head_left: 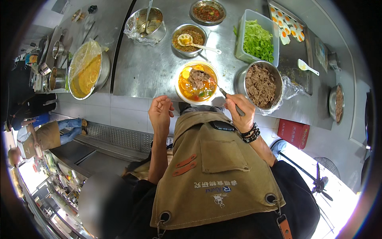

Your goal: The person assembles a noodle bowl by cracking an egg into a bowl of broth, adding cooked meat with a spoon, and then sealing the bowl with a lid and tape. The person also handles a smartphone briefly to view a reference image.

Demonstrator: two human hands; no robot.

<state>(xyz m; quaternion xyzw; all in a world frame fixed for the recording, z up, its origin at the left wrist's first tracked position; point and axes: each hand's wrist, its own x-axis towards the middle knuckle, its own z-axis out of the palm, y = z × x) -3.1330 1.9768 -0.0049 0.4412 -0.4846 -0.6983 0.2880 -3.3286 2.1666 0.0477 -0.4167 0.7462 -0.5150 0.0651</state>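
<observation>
We are working at a shiny metal worktop point(159, 59), with our 2 hands apart. Our right hand point(243, 107) is gripping the dark handle point(240, 110) of a thin tool point(223, 93). The far end of the tool is dipping into a white bowl point(177, 85) of orange soup point(191, 90), and its tip is hiding in the food. The bowl is sitting near the front edge of the worktop, between and just past our hands. Inside it, brown meat point(197, 78) is lying in the middle, and an egg piece point(186, 72) is resting near the left side. Our left hand point(160, 110) is holding nothing, its fingers point(161, 100) are curling, and it is hanging near the worktop's edge, left of the bowl.

Just right of the soup, a metal bowl point(241, 81) is holding more brown meat point(260, 85). Behind that, a clear tub point(240, 47) is carrying cut green leaves point(257, 42). At the far right, eggs point(286, 27) are lying on a tray point(293, 75), and a white spoon point(308, 67) is resting nearer to us. Behind the soup, a pale spoon point(199, 46) is lying across a bowl of brown sauce point(197, 36). Farther left, a big bowl point(104, 71) is holding yellow food point(88, 76) partly under clear wrap point(81, 59).
</observation>
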